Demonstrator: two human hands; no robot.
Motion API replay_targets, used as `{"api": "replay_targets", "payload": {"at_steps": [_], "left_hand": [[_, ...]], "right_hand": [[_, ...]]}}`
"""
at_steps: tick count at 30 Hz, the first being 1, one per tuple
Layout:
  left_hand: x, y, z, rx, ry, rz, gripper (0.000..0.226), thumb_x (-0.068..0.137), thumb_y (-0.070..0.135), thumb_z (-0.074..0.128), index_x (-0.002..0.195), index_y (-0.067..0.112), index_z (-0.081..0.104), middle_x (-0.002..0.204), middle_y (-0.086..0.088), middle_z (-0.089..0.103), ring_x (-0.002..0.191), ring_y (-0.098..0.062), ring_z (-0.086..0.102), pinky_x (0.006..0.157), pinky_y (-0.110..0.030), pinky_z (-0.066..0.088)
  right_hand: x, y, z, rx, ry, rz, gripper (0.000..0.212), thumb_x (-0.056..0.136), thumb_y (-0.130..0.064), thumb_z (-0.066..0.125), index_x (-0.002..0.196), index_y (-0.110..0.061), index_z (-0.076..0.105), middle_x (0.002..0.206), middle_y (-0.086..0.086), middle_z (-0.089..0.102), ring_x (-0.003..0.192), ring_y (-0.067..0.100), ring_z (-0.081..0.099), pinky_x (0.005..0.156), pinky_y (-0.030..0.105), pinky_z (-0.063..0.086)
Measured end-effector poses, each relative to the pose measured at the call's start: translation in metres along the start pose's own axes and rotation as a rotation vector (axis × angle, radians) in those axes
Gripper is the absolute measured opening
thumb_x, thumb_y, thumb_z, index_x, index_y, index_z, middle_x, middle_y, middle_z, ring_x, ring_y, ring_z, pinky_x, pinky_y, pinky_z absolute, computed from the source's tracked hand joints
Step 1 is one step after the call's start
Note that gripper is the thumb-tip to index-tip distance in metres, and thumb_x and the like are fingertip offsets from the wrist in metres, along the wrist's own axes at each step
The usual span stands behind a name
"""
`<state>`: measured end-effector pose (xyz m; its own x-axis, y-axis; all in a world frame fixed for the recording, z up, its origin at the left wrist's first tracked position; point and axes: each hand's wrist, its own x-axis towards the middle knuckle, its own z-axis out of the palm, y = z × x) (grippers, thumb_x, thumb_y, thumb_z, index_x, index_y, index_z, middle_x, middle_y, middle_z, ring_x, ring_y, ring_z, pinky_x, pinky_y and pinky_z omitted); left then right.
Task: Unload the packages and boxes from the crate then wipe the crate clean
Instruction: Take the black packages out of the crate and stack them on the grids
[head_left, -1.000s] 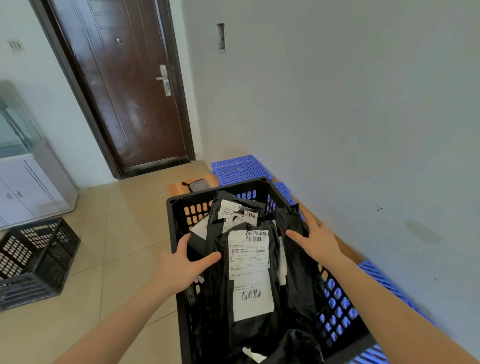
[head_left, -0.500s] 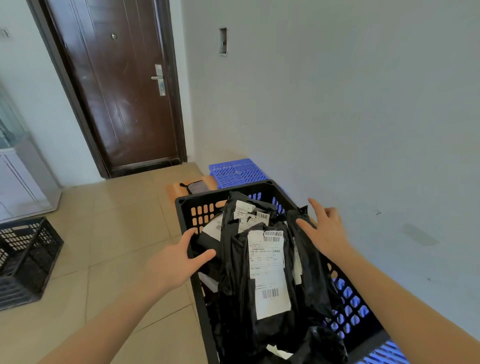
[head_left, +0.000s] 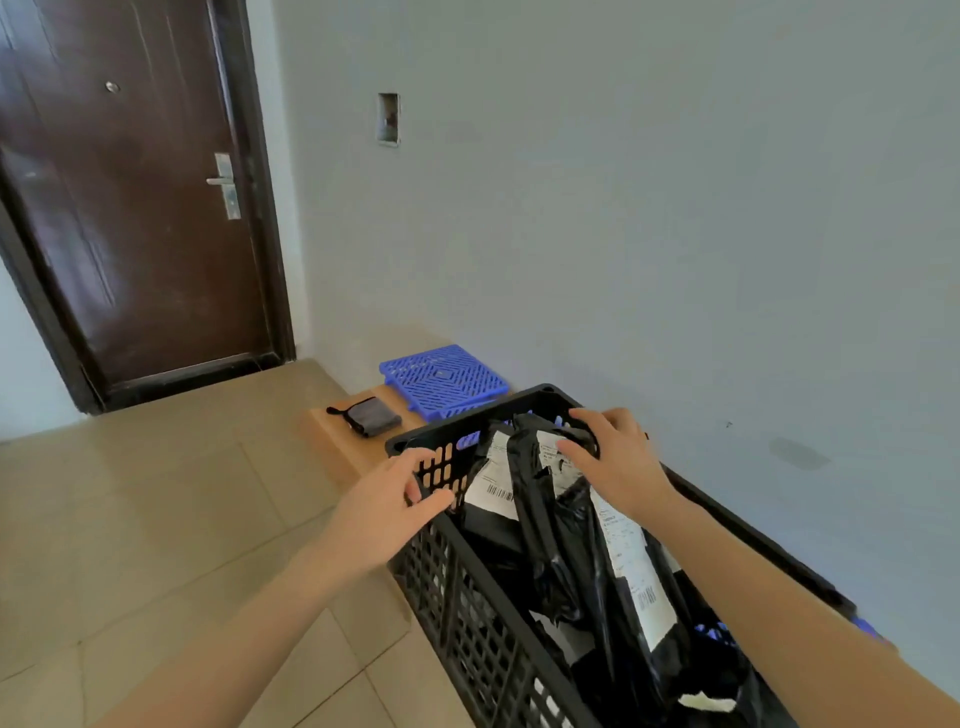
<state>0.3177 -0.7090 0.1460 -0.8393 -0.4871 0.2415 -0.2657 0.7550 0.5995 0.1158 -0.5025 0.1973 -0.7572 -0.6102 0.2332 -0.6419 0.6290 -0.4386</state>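
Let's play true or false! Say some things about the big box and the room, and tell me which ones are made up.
1. The crate is black. True.
2. The crate is empty. False: black packages with white labels fill it.
3. The brown door stands open. False: it is shut.
4. A grey cloth lies beyond the crate's far end. True.

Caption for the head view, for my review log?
Left hand at the rim of a black crate, right hand atop the black labelled packages inside.
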Motion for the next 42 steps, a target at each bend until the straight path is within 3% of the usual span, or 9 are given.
{"api": "replay_targets", "payload": {"at_steps": [4, 10, 15, 18, 25, 28, 33, 37, 42], "left_hand": [[0.016, 0.015, 0.020, -0.073, -0.074, 0.183, 0.063, 0.081, 0.063, 0.059, 0.138, 0.042, 0.039, 0.104, 0.021, 0.046, 0.095, 0.002, 0.047, 0.081, -0.019, 0.042], [0.042, 0.064, 0.065, 0.001, -0.170, 0.498, 0.081, 0.076, 0.066, 0.064, 0.145, 0.038, 0.033, 0.142, 0.014, 0.039, 0.134, -0.007, 0.023, 0.114, -0.032, 0.026], [0.048, 0.092, 0.100, 0.261, -0.220, 0.664, 0.093, 0.071, 0.079, 0.050, 0.151, 0.044, 0.016, 0.155, 0.009, 0.032, 0.148, -0.018, 0.010, 0.119, -0.041, 0.002], [0.053, 0.095, 0.106, 0.297, -0.235, 0.705, 0.084, 0.073, 0.075, 0.054, 0.146, 0.044, 0.031, 0.146, 0.008, 0.045, 0.145, -0.017, 0.020, 0.118, -0.040, -0.006], [0.067, 0.095, 0.082, -0.011, -0.275, 0.739, 0.067, 0.066, 0.060, 0.077, 0.126, 0.033, 0.062, 0.124, 0.014, 0.062, 0.123, -0.012, 0.051, 0.107, -0.023, 0.025], [0.069, 0.089, 0.063, -0.141, -0.289, 0.739, 0.067, 0.065, 0.050, 0.083, 0.126, 0.030, 0.063, 0.131, 0.011, 0.059, 0.123, -0.010, 0.052, 0.104, -0.031, 0.043], [0.063, 0.067, 0.018, -0.304, -0.201, 0.785, 0.065, 0.064, 0.029, 0.089, 0.124, 0.018, 0.067, 0.133, 0.002, 0.059, 0.123, -0.011, 0.054, 0.105, -0.034, 0.046], [0.065, 0.036, -0.025, -0.369, -0.055, 0.830, 0.061, 0.065, 0.025, 0.088, 0.121, 0.017, 0.067, 0.131, 0.005, 0.056, 0.121, -0.006, 0.053, 0.101, -0.024, 0.046], [0.080, -0.005, -0.071, -0.354, 0.071, 0.795, 0.058, 0.070, 0.030, 0.080, 0.124, 0.017, 0.063, 0.131, 0.010, 0.051, 0.122, 0.002, 0.047, 0.097, -0.017, 0.047]], "right_hand": [[-0.017, -0.001, -0.006, -0.021, -0.057, 0.094, 0.067, 0.090, -0.056, 0.056, 0.148, -0.030, 0.033, 0.138, 0.005, 0.034, 0.130, 0.025, 0.033, 0.108, 0.040, 0.033], [-0.058, 0.036, -0.012, 0.066, -0.193, 0.315, 0.099, 0.076, -0.068, 0.066, 0.153, -0.026, 0.021, 0.155, 0.002, 0.020, 0.145, 0.025, 0.018, 0.117, 0.044, 0.024], [-0.090, 0.050, -0.002, 0.075, -0.311, 0.397, 0.093, 0.072, -0.066, 0.070, 0.149, -0.031, 0.033, 0.157, 0.003, 0.017, 0.146, 0.023, 0.012, 0.116, 0.044, 0.023], [-0.100, 0.047, 0.002, 0.104, -0.336, 0.419, 0.096, 0.073, -0.063, 0.072, 0.152, -0.033, 0.026, 0.158, 0.001, 0.014, 0.147, 0.023, 0.006, 0.118, 0.046, 0.018], [-0.107, 0.033, -0.004, 0.237, -0.296, 0.431, 0.094, 0.069, -0.066, 0.074, 0.147, -0.052, 0.023, 0.159, -0.007, 0.008, 0.148, 0.019, 0.006, 0.119, 0.048, 0.018], [-0.100, 0.021, -0.009, 0.320, -0.212, 0.386, 0.105, 0.063, -0.066, 0.078, 0.148, -0.052, 0.019, 0.158, -0.010, 0.018, 0.146, 0.013, 0.015, 0.119, 0.047, 0.021], [-0.092, -0.013, -0.010, 0.471, -0.067, 0.352, 0.120, 0.059, -0.063, 0.082, 0.152, -0.045, 0.007, 0.147, -0.027, 0.023, 0.136, -0.001, 0.023, 0.111, 0.028, 0.026], [-0.077, -0.050, -0.017, 0.558, -0.051, 0.387, 0.092, 0.073, -0.055, 0.075, 0.149, -0.045, 0.023, 0.135, -0.025, 0.046, 0.111, -0.005, 0.052, 0.084, 0.014, 0.046], [-0.048, -0.100, -0.009, 0.577, -0.036, 0.266, 0.065, 0.083, -0.032, 0.074, 0.137, -0.047, 0.042, 0.135, -0.016, 0.053, 0.118, 0.006, 0.056, 0.097, 0.031, 0.051]]}}
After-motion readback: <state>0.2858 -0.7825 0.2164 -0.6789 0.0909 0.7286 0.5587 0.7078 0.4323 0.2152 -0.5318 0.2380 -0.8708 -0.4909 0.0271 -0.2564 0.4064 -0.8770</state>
